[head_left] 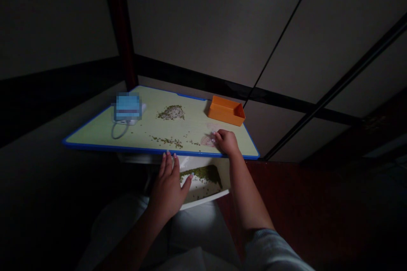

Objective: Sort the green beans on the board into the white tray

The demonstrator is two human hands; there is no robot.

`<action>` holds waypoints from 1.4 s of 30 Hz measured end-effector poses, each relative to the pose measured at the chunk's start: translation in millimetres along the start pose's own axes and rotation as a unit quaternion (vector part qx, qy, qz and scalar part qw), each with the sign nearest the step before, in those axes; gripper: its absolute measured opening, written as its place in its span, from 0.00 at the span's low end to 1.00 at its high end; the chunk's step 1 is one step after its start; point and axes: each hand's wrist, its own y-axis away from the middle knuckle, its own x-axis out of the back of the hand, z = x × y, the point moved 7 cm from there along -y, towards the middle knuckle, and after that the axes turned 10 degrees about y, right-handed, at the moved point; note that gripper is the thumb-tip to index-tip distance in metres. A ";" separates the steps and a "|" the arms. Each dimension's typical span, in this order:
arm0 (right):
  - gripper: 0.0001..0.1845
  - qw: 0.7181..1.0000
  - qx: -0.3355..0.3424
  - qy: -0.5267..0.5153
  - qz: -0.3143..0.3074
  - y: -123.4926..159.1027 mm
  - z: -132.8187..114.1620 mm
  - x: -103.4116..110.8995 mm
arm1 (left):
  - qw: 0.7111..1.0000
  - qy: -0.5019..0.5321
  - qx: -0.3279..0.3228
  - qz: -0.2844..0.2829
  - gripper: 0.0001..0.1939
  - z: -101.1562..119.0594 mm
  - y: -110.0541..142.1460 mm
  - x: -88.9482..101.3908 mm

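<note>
Just nearside of the orange box, I see the right hand low over the surface, fingers curled in; can't tell if they grip anything. Left hand: nearside and left of the box, fingers straight, thumb spread, tips at the blue edge, nothing held. Seed pile left of the box; loose green seeds nearside-left. White container with more seeds sits below the edge, nearside of the box. Blurred device far left.

There are two hands, one table, one orange box, one white container and many grains.
</note>
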 end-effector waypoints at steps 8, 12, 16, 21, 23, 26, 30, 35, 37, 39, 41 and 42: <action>0.20 1.000 0.001 0.009 0.003 -0.2 -0.6 0.6 | 1.000 -0.005 0.000 -0.003 0.38 0.8 -0.4 -0.5; 0.20 1.000 0.016 -0.007 -0.007 1.0 -2.4 0.6 | 1.000 0.002 -0.004 0.004 0.38 0.3 0.3 -0.4; 0.19 1.000 0.021 0.014 -0.005 1.3 -5.2 1.8 | 1.000 0.007 -0.006 0.010 0.38 0.5 0.1 0.6; 0.19 0.999 0.016 0.037 0.000 -0.2 -7.1 1.2 | 1.000 -0.004 0.001 -0.002 0.38 1.5 0.0 0.6; 0.19 0.999 0.020 0.039 0.001 -0.5 -8.6 0.9 | 1.000 -0.007 0.001 -0.003 0.38 1.8 0.0 0.8; 0.20 0.999 0.028 0.039 -0.001 -0.5 -12.0 0.7 | 1.000 -0.009 0.000 -0.002 0.38 1.9 -0.3 0.6; 0.19 0.998 0.035 0.043 -0.005 -0.1 -17.1 1.4 | 1.000 -0.010 0.000 -0.004 0.38 1.5 -0.8 -0.5; 0.20 0.998 0.021 0.067 -0.010 0.2 -18.6 3.3 | 1.000 -0.003 -0.002 0.003 0.38 1.4 -0.3 -0.4; 0.20 0.997 0.012 0.078 -0.012 0.2 -18.1 3.7 | 1.000 0.003 -0.001 0.005 0.38 1.0 0.0 -0.3; 0.20 0.996 0.009 0.085 -0.016 0.1 -18.5 3.4 | 1.000 0.009 0.000 0.006 0.38 0.4 0.2 -0.2; 0.21 0.996 0.012 0.089 -0.021 -0.5 -20.3 2.4 | 1.000 0.016 0.000 0.007 0.38 0.1 0.3 -0.1; 0.21 0.995 0.012 0.092 -0.024 -1.0 -21.4 1.8 | 1.000 0.019 0.001 0.009 0.38 0.0 0.4 0.0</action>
